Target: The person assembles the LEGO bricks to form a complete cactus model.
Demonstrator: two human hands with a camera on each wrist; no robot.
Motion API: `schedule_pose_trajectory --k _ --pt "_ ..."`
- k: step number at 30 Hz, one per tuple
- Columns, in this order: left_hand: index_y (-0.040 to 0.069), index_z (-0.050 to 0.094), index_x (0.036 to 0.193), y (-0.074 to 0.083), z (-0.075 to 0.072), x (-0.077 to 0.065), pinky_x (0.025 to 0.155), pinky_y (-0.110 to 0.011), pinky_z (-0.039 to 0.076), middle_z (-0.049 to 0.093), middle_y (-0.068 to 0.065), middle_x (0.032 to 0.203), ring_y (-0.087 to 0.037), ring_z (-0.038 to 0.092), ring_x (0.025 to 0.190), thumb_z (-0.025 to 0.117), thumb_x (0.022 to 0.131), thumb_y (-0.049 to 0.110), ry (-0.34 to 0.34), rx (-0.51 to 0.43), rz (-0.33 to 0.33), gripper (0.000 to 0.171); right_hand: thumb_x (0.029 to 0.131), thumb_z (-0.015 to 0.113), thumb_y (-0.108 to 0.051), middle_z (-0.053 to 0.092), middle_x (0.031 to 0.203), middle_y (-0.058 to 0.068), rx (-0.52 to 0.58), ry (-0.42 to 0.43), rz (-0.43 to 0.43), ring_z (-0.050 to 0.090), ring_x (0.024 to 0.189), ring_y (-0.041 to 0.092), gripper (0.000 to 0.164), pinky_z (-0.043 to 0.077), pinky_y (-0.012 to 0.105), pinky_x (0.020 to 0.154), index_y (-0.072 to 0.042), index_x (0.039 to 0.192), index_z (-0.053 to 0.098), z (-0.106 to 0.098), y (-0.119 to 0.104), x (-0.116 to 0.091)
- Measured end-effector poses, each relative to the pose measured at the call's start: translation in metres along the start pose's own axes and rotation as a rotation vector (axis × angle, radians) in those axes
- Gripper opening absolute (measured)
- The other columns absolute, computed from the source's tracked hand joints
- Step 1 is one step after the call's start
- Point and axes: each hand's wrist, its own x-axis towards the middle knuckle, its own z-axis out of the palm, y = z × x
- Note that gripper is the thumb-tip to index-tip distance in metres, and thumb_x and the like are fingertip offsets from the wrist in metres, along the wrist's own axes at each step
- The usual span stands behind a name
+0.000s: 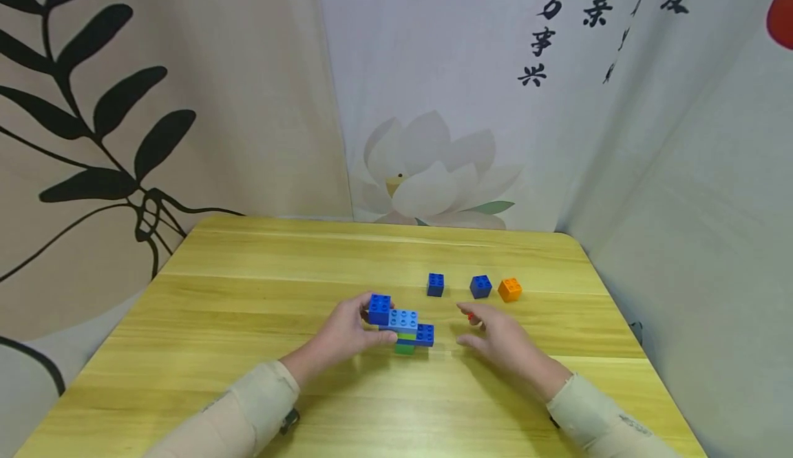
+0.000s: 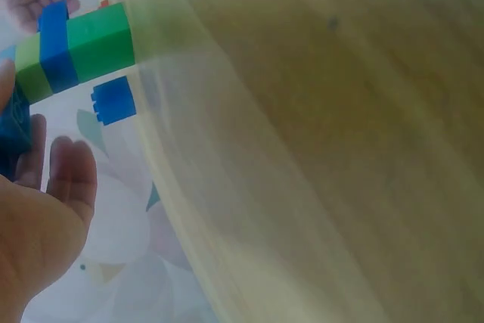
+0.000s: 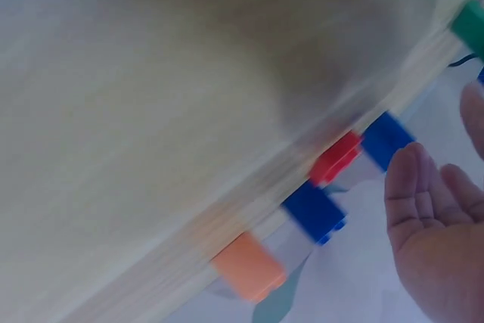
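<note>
My left hand grips a stack of toy building blocks by its left side, thumb in front. The stack has a dark blue block on top, a light blue one under it, then blue, lime and a green block at the bottom. To the right, my right hand hovers over the table, its thumb and fingers apart with nothing between them. A red block lies on the table just past its fingers, mostly hidden by them in the head view.
Behind the hands stand a blue block, a second blue block and an orange block. The wooden table ends at a printed curtain at the back and a white one on the right.
</note>
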Motion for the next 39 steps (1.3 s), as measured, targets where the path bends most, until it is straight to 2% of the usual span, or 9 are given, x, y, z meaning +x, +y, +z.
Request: schedule_pose_trajectory --k 4,7,14,21,24,30,33,36,39 --pt "0.015 0.07 0.126 -0.003 0.003 0.001 0.084 -0.033 0.06 0.074 0.0 0.109 -0.019 0.065 0.097 0.095 0.083 0.025 0.003 -0.036 -0.016 0.05 0.095 0.084 -0.022 0.076 0.125 0.009 -0.053 0.032 0.04 0.07 0.101 0.02 0.051 0.064 0.045 0.093 -0.008 0.141 0.068 -0.007 0.013 0.004" --pt "0.014 0.071 0.126 -0.005 0.005 0.001 0.085 -0.034 0.06 0.075 -0.001 0.11 -0.019 0.067 0.098 0.095 0.082 0.025 0.0 -0.064 -0.034 0.052 0.095 0.084 -0.02 0.076 0.119 0.008 -0.097 0.041 0.036 0.066 0.093 0.017 0.044 0.063 0.044 0.091 -0.009 0.135 0.072 -0.008 0.021 0.008" --pt "0.013 0.07 0.127 -0.009 0.008 0.005 0.097 -0.04 0.063 0.076 -0.005 0.118 -0.021 0.072 0.108 0.096 0.08 0.025 -0.015 -0.086 -0.061 0.055 0.096 0.082 -0.019 0.073 0.122 0.008 -0.203 0.055 0.004 0.07 0.107 0.024 0.026 0.062 0.049 0.1 -0.008 0.119 0.077 -0.005 0.03 0.017" --pt "0.014 0.069 0.126 -0.01 0.01 0.005 0.103 -0.046 0.062 0.077 -0.007 0.124 -0.027 0.073 0.117 0.097 0.08 0.026 -0.035 -0.069 -0.045 0.056 0.094 0.085 -0.023 0.07 0.101 -0.001 -0.188 0.021 0.038 0.061 0.087 0.013 0.013 0.061 0.039 0.086 -0.016 0.099 0.075 -0.002 0.028 0.024" --pt "0.014 0.07 0.127 -0.01 0.01 0.005 0.103 -0.047 0.062 0.078 -0.007 0.124 -0.028 0.074 0.118 0.096 0.08 0.027 -0.041 -0.059 -0.044 0.055 0.094 0.084 -0.023 0.071 0.097 -0.004 -0.172 0.004 0.031 0.06 0.084 0.011 0.013 0.061 0.036 0.083 -0.017 0.103 0.076 0.0 0.026 0.025" --pt "0.012 0.072 0.127 -0.009 0.009 0.005 0.103 -0.046 0.062 0.079 -0.007 0.123 -0.027 0.075 0.117 0.095 0.082 0.028 -0.057 -0.058 -0.033 0.053 0.096 0.083 -0.022 0.076 0.107 -0.003 -0.182 0.01 -0.062 0.065 0.094 0.012 0.021 0.063 0.039 0.09 -0.017 0.116 0.077 0.005 0.024 0.024" --pt "0.011 0.072 0.126 -0.009 0.01 0.005 0.102 -0.045 0.063 0.079 -0.007 0.123 -0.027 0.075 0.117 0.095 0.083 0.027 -0.066 -0.067 -0.03 0.051 0.097 0.082 -0.023 0.077 0.108 -0.006 -0.172 0.009 -0.073 0.065 0.095 0.009 0.021 0.063 0.037 0.09 -0.017 0.117 0.078 0.006 0.019 0.023" --pt "0.012 0.072 0.124 -0.009 0.009 0.006 0.101 -0.044 0.063 0.08 -0.007 0.122 -0.026 0.076 0.116 0.094 0.084 0.027 -0.069 -0.074 -0.031 0.048 0.098 0.08 -0.022 0.078 0.109 -0.007 -0.085 -0.005 -0.075 0.066 0.094 0.006 0.022 0.063 0.03 0.088 -0.017 0.12 0.079 0.005 0.01 0.022" --pt "0.012 0.073 0.122 -0.009 0.009 0.006 0.099 -0.043 0.064 0.08 -0.006 0.12 -0.024 0.076 0.114 0.094 0.084 0.027 -0.071 -0.079 -0.025 0.047 0.1 0.078 -0.021 0.079 0.112 -0.006 0.033 -0.021 -0.118 0.069 0.095 0.006 0.022 0.062 0.025 0.085 -0.015 0.121 0.078 0.002 -0.003 0.021"
